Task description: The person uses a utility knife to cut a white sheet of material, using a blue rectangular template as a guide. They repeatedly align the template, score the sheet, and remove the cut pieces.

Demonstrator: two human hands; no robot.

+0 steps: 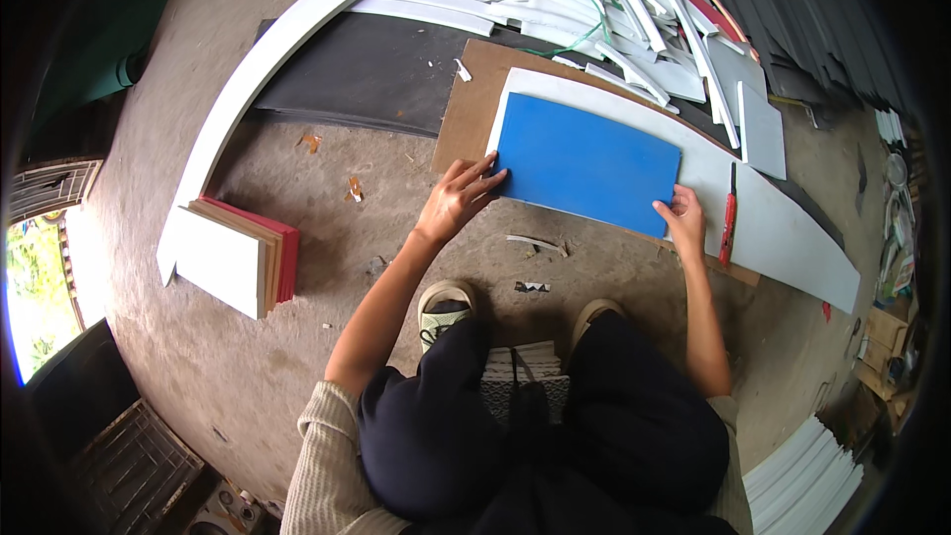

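Observation:
A flat blue rectangular board (589, 163) lies in front of me over a larger white sheet (783, 228), slightly tilted down to the right. My left hand (463, 196) grips its left end, fingertips on the lower left corner. At the lower right corner, my right hand (684, 221) pinches the edge, its thumb on the blue face. A brown board (464, 104) shows under the white sheet. Just right of my right hand, a red-handled cutting tool (729, 223) rests on the white sheet.
Left of me stands a stack of white, brown and red boards (223, 258). A long curved white strip (238, 89) runs past a dark panel (357, 74). White offcuts (594, 10) are heaped at the far side. More white sheets (807, 481) lie at the lower right.

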